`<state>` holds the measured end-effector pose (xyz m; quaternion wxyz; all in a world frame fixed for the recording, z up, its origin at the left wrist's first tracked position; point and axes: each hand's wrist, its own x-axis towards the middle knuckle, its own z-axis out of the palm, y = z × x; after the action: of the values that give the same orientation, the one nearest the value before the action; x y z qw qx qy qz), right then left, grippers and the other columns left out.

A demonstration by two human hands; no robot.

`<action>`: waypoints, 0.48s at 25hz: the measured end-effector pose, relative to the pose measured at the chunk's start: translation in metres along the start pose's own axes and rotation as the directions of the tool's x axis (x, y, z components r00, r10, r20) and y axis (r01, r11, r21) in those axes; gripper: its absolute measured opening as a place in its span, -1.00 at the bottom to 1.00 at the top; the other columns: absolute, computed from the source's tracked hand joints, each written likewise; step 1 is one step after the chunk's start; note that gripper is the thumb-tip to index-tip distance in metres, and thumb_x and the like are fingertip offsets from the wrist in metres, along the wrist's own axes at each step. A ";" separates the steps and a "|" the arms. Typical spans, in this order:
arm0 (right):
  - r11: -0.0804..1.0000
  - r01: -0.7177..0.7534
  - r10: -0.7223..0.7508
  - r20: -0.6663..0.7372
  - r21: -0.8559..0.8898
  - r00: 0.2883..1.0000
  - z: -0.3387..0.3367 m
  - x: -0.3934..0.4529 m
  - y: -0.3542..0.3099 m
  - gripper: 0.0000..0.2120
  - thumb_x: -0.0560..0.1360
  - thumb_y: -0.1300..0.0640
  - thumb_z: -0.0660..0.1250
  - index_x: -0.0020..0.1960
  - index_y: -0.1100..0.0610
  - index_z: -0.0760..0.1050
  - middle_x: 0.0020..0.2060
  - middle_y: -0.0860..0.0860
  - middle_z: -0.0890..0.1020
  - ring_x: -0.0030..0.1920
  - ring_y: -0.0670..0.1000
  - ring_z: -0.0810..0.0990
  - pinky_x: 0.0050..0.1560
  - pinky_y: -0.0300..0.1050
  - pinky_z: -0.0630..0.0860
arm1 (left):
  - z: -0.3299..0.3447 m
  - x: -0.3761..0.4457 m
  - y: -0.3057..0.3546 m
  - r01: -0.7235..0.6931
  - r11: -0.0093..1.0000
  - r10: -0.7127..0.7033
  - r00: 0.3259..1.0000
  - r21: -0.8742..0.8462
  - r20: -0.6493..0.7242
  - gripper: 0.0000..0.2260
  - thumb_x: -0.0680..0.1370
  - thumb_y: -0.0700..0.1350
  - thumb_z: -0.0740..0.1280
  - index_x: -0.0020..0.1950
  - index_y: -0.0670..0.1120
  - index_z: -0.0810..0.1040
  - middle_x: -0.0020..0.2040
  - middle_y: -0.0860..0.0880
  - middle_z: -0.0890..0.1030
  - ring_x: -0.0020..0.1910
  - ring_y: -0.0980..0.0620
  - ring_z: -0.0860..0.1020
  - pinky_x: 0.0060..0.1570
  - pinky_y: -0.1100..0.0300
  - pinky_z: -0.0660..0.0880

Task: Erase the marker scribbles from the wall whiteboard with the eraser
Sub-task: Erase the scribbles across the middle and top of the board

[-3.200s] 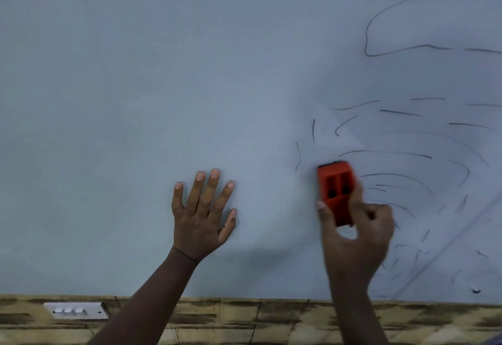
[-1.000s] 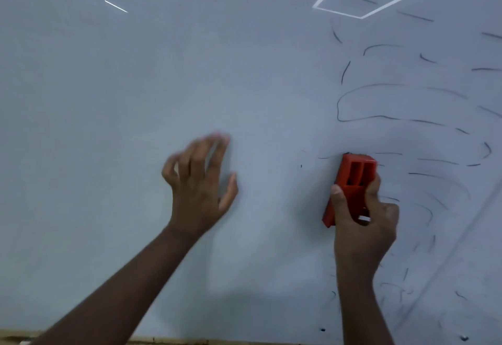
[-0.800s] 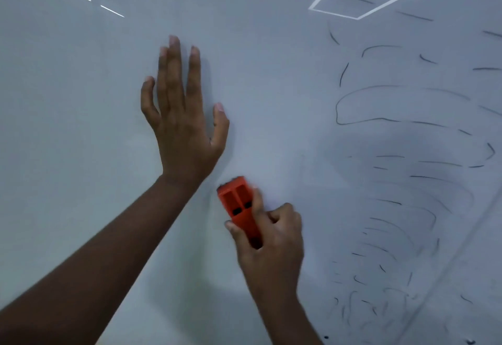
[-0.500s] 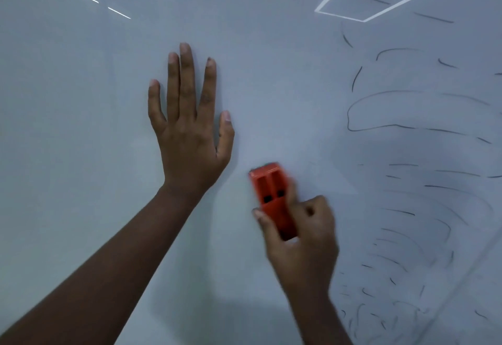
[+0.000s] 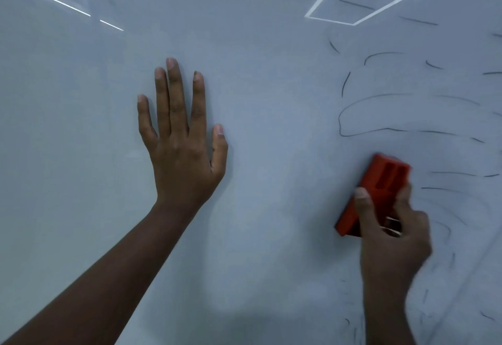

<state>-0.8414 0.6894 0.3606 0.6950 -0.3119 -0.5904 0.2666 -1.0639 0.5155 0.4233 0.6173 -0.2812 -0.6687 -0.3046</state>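
Risk: strokes missed above and right of the orange eraser (image 5: 373,195); cause, passes too narrow for the spread of scribbles (image 5: 380,116)
Risk 2: ink smeared rather than lifted; cause, eraser tilted off the whiteboard (image 5: 258,86)
Left hand (image 5: 182,141): fingers straight and spread, palm flat on bare board, forearm running up from lower left
Right hand (image 5: 391,236): fingers and thumb curled round the eraser's lower half, motion-blurred
Eraser location: against the board at the scribbles' left edge, slanted
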 end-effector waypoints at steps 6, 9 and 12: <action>0.840 0.530 -0.470 0.333 -0.116 0.818 0.057 -0.099 -0.041 -0.30 0.44 -0.34 0.40 0.51 -0.09 0.43 -0.04 -0.05 0.37 -0.07 -0.04 0.37 -0.18 -0.10 0.53 | 0.001 0.002 -0.003 -0.014 1.000 0.014 1.000 -0.009 -0.008 -0.41 0.74 0.02 0.14 0.74 -0.16 0.11 0.71 -0.32 0.11 0.72 -0.27 0.06 0.67 -0.27 -0.01; 0.825 0.564 -0.520 0.337 -0.041 0.785 0.058 -0.096 -0.039 -0.31 0.46 -0.28 0.44 0.51 -0.04 0.44 0.11 -0.01 0.43 0.02 -0.02 0.42 -0.13 -0.03 0.60 | 0.000 0.002 -0.002 -0.018 1.000 0.018 1.000 -0.016 -0.012 -0.41 0.74 0.03 0.14 0.73 -0.17 0.12 0.71 -0.31 0.11 0.72 -0.26 0.06 0.67 -0.27 0.00; 0.836 0.548 -0.540 0.165 -0.005 0.825 0.054 -0.052 -0.038 -0.42 0.49 -0.09 0.51 0.46 0.08 0.53 0.20 0.10 0.50 0.07 0.11 0.47 -0.01 0.08 0.54 | 0.001 0.002 -0.004 -0.027 0.999 0.027 1.000 -0.019 -0.012 -0.41 0.75 0.03 0.13 0.73 -0.17 0.13 0.71 -0.31 0.12 0.72 -0.26 0.07 0.66 -0.28 0.02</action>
<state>-0.9028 0.6317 0.3606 0.6853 -0.1267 -0.7142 0.0657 -1.0674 0.5133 0.4247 0.6223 -0.2942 -0.6584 -0.3042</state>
